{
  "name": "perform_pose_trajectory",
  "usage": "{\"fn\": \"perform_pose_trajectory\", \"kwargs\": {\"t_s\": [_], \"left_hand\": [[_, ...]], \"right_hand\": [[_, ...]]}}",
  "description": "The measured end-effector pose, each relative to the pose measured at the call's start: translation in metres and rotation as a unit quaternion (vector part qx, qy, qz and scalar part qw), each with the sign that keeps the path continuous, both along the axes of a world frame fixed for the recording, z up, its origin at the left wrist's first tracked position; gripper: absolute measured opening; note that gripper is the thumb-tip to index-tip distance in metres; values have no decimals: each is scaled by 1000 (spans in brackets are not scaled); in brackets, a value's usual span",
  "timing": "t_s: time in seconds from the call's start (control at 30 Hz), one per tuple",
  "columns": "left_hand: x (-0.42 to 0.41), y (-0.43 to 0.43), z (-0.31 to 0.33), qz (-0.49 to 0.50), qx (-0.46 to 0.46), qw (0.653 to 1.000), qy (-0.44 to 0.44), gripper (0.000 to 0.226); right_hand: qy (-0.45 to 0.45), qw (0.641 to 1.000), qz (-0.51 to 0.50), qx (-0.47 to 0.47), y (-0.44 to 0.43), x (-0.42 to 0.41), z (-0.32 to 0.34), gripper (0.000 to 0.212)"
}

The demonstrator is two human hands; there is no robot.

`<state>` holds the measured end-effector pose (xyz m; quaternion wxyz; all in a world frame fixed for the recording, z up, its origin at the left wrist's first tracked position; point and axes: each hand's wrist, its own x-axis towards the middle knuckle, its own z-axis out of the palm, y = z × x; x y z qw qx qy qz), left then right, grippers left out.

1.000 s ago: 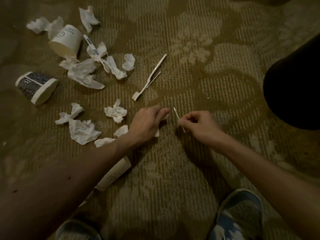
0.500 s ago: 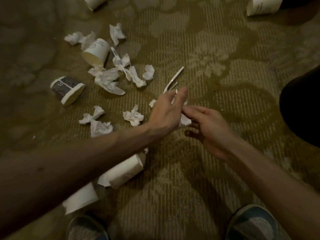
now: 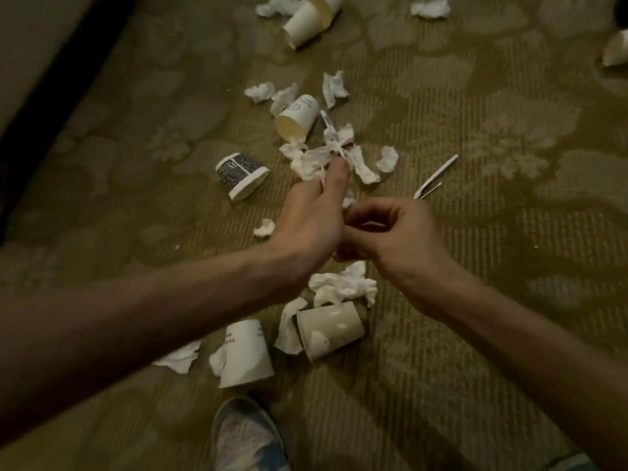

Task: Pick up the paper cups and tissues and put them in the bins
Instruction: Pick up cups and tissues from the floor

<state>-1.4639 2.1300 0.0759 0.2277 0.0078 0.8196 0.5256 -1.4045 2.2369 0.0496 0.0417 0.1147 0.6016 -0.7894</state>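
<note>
My left hand (image 3: 312, 215) and my right hand (image 3: 396, 239) meet above the carpet. A scrap of white tissue (image 3: 348, 199) shows between them, held in my left hand's fingers. My right hand's fingers are curled against my left palm, and what they hold is hidden. On the floor lie several paper cups: a white cup (image 3: 297, 119), a patterned cup (image 3: 243, 175), and two near cups (image 3: 329, 329) (image 3: 246, 353). Crumpled tissues (image 3: 343, 287) (image 3: 314, 161) are scattered around them. No bin is in view.
More cups (image 3: 307, 22) (image 3: 616, 51) and a tissue (image 3: 430, 8) lie farther off. A white plastic stick (image 3: 436, 176) lies right of the pile. A dark furniture edge (image 3: 51, 79) runs along the left. My shoe (image 3: 244, 436) is at the bottom.
My hands rose from the carpet and came together, the right hand bringing its thin white stick to the left. The view shifted, bringing more cups and tissues into view.
</note>
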Motion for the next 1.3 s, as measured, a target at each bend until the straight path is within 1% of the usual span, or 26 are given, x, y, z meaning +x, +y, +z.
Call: {"fn": "perform_pose_trajectory", "kwargs": {"t_s": [0.1,0.17,0.2,0.23,0.3,0.37,0.43,0.5,0.57,0.63,0.7,0.73,0.77,0.8,0.83,0.87,0.93,0.97,1.03,1.1,1.13,1.2,1.3], "left_hand": [[9,-15,-31,37,-8,998,44,58],[8,-29,-52,53,-3,998,22,60],[7,-37,-62,57,-4,998,4,58],[5,-44,-73,60,-14,998,-5,53],[4,-59,-93,58,-51,997,-9,45],[3,-68,-107,40,-72,997,-4,44],[5,-73,-118,40,-79,996,-19,47],[9,-77,-125,49,-75,995,-44,51],[12,-76,-128,67,-61,992,-90,57],[15,-75,-130,85,-53,989,-113,64],[15,-74,-132,87,-47,988,-118,65],[16,-75,-134,84,-43,988,-122,66],[16,-75,-138,81,-38,988,-127,66],[17,-75,-141,79,-32,988,-131,65],[16,-76,-143,79,-29,988,-129,63],[16,-75,-145,84,-24,989,-121,59],[15,-74,-145,99,-17,990,-97,55],[14,-72,-144,107,-13,990,-87,55],[13,-66,-140,115,7,990,-83,57],[12,-59,-138,110,46,989,-88,58],[12,-55,-137,106,60,989,-85,58],[13,-47,-134,106,83,988,-73,60],[14,-41,-132,125,69,989,-44,71]], "right_hand": [[-27,998,9,50,-13,6,-18,6],[-41,994,31,96,-12,10,-32,5],[-56,988,46,140,-8,11,-40,5],[-80,975,67,197,-3,11,-49,4],[-135,932,104,321,10,10,-67,6],[-174,897,121,389,16,9,-81,15],[-203,871,146,422,10,5,-95,34],[-220,862,170,424,-2,1,-109,53],[-226,855,191,426,-15,-5,-117,61],[-218,838,206,456,-22,-11,-120,57],[-213,832,196,474,-23,-14,-123,44],[-212,834,188,474,-23,-14,-126,34],[-211,837,181,471,-22,-15,-128,20],[-211,843,174,463,-19,-15,-129,11],[-216,855,162,442,-18,-17,-129,13],[-229,877,140,399,-15,-19,-128,14],[-266,925,83,259,-13,-24,-121,10],[-281,940,57,185,-13,-27,-116,10],[-294,953,21,66,-18,-30,-105,17],[-289,957,21,-11,-26,-29,-97,24],[-286,957,29,-34,-30,-28,-93,25],[-287,956,37,-46,-36,-27,-87,23],[-283,958,37,-43,-36,-25,-83,23]]}}
